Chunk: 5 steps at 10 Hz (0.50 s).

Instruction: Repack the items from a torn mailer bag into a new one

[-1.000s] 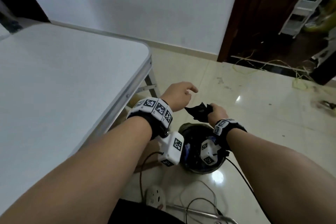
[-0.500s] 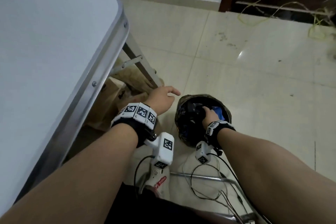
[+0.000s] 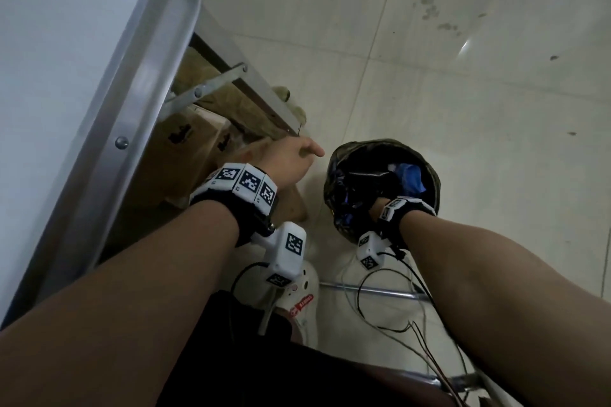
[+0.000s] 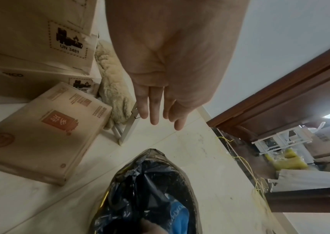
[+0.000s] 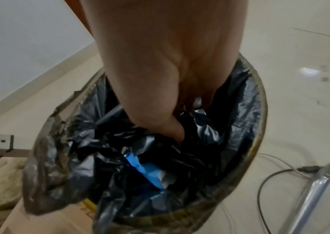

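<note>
A round trash bin (image 3: 380,143) lined with black plastic stands on the floor tiles. My right hand (image 3: 375,207) reaches down inside it. In the right wrist view my right hand (image 5: 190,118) has thumb and fingers sunk into the crumpled torn black mailer bag (image 5: 150,142), a fold of it between them, fingertips hidden. A blue wrapper (image 5: 148,171) lies deeper in the bin. My left hand (image 3: 291,158) hovers just left of the bin, fingers (image 4: 154,117) straight and relaxed, holding nothing. No new mailer shows.
The white folding table's metal edge (image 3: 132,109) runs along the left, cardboard boxes (image 4: 39,126) and a fluffy cloth (image 4: 111,88) stacked under it. Cables (image 3: 380,317), a power strip (image 3: 297,301) and a metal chair bar (image 3: 370,289) lie near my legs. Bare tiles spread to the right.
My right hand carried the crumpled black bag from above the bin down into it and has sunk deeper. My head tilted down. The left hand stayed open beside the bin.
</note>
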### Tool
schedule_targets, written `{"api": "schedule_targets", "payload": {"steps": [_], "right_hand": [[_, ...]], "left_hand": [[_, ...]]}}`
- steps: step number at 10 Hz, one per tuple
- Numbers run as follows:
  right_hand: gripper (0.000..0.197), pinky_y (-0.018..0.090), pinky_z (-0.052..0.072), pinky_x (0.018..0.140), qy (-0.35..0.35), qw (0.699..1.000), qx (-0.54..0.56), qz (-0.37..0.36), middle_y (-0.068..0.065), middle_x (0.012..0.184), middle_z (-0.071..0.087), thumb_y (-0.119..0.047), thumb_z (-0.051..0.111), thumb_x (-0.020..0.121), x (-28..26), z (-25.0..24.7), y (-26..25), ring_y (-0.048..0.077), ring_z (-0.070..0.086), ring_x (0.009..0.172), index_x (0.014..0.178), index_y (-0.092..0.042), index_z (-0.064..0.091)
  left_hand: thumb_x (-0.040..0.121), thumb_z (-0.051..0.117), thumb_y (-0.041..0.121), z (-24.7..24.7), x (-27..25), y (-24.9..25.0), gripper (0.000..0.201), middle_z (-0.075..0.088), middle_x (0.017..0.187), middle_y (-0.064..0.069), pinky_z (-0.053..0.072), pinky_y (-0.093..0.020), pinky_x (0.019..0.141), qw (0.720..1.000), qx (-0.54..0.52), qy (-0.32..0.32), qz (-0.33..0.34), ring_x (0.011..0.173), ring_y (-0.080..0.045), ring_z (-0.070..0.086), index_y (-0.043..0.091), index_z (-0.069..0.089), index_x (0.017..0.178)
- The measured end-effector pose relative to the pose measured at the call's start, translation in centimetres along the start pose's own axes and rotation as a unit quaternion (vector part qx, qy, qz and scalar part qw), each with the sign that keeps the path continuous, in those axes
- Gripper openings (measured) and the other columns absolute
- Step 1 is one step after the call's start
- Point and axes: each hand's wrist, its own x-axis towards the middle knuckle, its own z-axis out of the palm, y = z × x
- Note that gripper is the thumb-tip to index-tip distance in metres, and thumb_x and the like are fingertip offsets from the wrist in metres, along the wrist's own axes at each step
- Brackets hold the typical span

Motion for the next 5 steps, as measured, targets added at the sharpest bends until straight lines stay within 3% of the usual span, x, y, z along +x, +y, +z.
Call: {"api": "schedule_targets", "payload": {"steps": [1, 2, 3, 4, 5], "right_hand": [[0.047, 0.039, 0.034, 0.108, 0.004, 0.997, 0.071, -0.01, 0.024, 0.141, 0.046, -0.014, 0.049, 0.094, 0.7, 1.6, 0.7, 0.036, 0.043, 0.133, 0.134, 0.011, 0.044], [0.05, 0.038, 0.035, 0.108, 0.015, 0.992, 0.125, -0.005, 0.024, 0.144, 0.042, -0.014, 0.048, 0.095, 0.1, 1.3, 0.9, 0.036, 0.04, 0.135, 0.137, 0.01, 0.039], [0.059, 0.048, 0.034, 0.106, 0.095, 0.984, 0.144, 0.054, 0.012, 0.156, 0.022, -0.035, 0.042, 0.096, -0.7, 0.5, 1.1, 0.034, 0.028, 0.141, 0.149, -0.014, 0.026], [0.042, 0.047, 0.037, 0.106, 0.209, 0.946, 0.234, 0.077, 0.02, 0.147, 0.026, -0.022, 0.039, 0.097, -2.1, -0.5, 0.7, 0.043, 0.046, 0.122, 0.133, -0.002, 0.041], [0.043, 0.046, 0.037, 0.105, 0.217, 0.933, 0.277, 0.07, 0.021, 0.145, 0.026, -0.024, 0.042, 0.096, -3.4, -1.5, 0.0, 0.043, 0.047, 0.121, 0.133, -0.001, 0.037]], "left_hand": [[0.095, 0.048, 0.012, -0.1, 0.2, -0.1, 0.028, 0.062, 0.126, 0.0, 0.041, -0.021, 0.092, 1.0, 0.001, -0.007, 0.003, 0.116, -0.017, 0.057, 0.019, 0.068, 0.113], [0.096, 0.047, 0.013, -0.4, 0.3, -0.3, 0.026, 0.068, 0.109, 0.002, 0.047, -0.019, 0.068, 1.0, -0.004, -0.007, 0.001, 0.083, -0.014, 0.064, 0.022, 0.067, 0.109], [0.096, 0.047, 0.012, -1.0, 0.5, 0.1, 0.026, 0.067, 0.099, 0.004, 0.039, -0.013, 0.053, 1.0, -0.011, 0.0, 0.003, 0.06, -0.005, 0.052, 0.02, 0.067, 0.112], [0.094, 0.049, 0.01, -1.9, -0.1, 0.8, 0.027, 0.067, 0.112, -0.001, 0.049, -0.023, 0.079, 0.999, -0.031, 0.004, 0.005, 0.093, -0.02, 0.064, 0.018, 0.068, 0.112], [0.092, 0.051, 0.01, -2.4, -0.4, 1.5, 0.026, 0.068, 0.115, -0.01, 0.051, -0.029, 0.084, 0.998, -0.049, 0.017, 0.019, 0.102, -0.026, 0.064, 0.023, 0.068, 0.106]]}}
